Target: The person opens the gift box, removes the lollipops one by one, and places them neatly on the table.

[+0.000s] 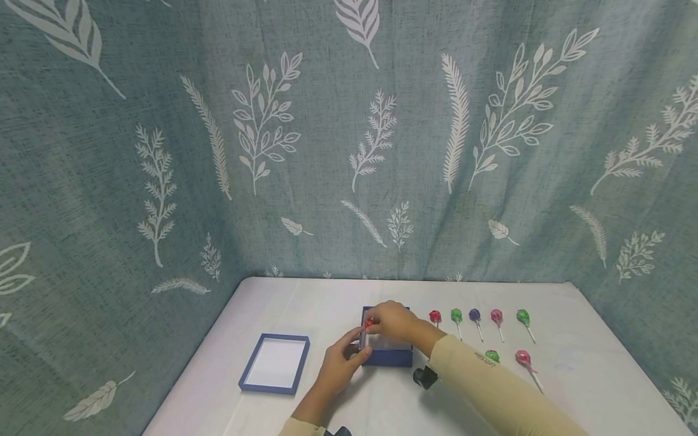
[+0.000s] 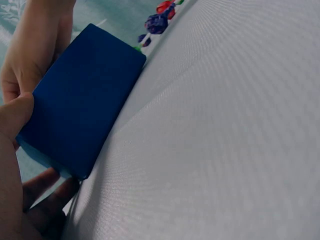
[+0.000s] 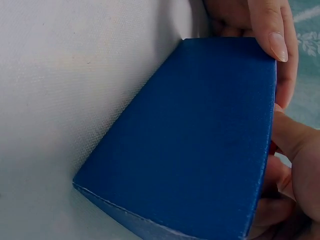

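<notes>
A blue box (image 1: 387, 358) with a pale inside stands open-topped on the table. My left hand (image 1: 338, 365) holds its left end, thumb at the front rim and other fingers around the side. Reaching over the box from the right, my right hand (image 1: 394, 321) pinches a red lollipop (image 1: 369, 323) at the box's left part; its stick is hidden. Both wrist views show mainly the box's blue front wall (image 2: 87, 95); in the right wrist view the left thumb (image 3: 278, 46) touches its top edge, and the lollipop is mostly hidden behind the wall.
A blue-rimmed lid (image 1: 267, 389) with a white inside lies left of the box. To the right are several lollipops: a back row with red (image 1: 434, 316), purple (image 1: 474, 315) and green (image 1: 523, 317), and nearer ones, green (image 1: 492, 355) and pink (image 1: 523, 357). A leaf-patterned curtain (image 1: 327, 242) surrounds the white table.
</notes>
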The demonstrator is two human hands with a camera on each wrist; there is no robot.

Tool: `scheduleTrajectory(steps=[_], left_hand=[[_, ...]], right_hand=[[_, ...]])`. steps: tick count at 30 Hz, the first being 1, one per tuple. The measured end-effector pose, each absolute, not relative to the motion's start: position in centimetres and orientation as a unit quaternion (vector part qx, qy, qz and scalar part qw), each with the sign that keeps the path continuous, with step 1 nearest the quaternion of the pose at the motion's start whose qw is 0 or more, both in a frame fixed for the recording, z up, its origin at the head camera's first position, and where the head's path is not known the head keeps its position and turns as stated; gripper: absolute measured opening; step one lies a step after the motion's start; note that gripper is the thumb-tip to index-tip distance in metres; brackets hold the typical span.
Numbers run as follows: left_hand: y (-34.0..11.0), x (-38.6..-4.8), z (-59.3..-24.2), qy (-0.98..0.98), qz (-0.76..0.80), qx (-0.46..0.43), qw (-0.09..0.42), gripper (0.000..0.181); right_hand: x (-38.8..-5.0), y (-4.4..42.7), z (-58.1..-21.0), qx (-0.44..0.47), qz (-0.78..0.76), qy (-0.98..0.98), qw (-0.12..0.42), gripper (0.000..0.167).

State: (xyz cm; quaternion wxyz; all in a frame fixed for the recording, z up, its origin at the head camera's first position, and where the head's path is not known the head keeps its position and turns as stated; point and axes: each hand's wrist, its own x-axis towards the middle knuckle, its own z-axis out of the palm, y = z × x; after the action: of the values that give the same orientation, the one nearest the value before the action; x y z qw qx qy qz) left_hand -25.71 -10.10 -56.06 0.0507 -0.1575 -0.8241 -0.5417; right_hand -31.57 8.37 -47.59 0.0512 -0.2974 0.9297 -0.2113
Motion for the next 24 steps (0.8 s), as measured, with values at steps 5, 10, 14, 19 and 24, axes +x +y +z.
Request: scheduleTrajectory(steps=[5,10,14,19,24], left_hand=[[-10.1,-25.6,-55.9,-0.826,-0.538,-0.156,0.053,0.049],[-10.1,-25.6,-55.9,-0.827,-0.537,-0.156,0.055,0.049],[-10.1,-25.6,-56.0,-0.825,-0.542,-0.154,0.051,0.049],[-10.0,-25.6,-56.0,-0.82,-0.55,-0.149,0.046,0.051],[-9.9,-25.6,-55.9,-0.822,-0.547,-0.146,0.052,0.051]], right_hand=[[-31.0,8.4,-47.5,-0.273,-0.232,0.93,0.082,0.014],[-30.6,8.4,-47.5,-0.263,-0.235,0.93,0.099,0.017],[-30.9,8.6,-47.4,-0.268,-0.206,0.939,0.065,0.021],[-31.7,9.0,-47.1,-0.259,-0.182,0.948,0.021,0.026],[-32.0,9.6,-46.8,-0.25,-0.21,0.945,0.029,0.024]])
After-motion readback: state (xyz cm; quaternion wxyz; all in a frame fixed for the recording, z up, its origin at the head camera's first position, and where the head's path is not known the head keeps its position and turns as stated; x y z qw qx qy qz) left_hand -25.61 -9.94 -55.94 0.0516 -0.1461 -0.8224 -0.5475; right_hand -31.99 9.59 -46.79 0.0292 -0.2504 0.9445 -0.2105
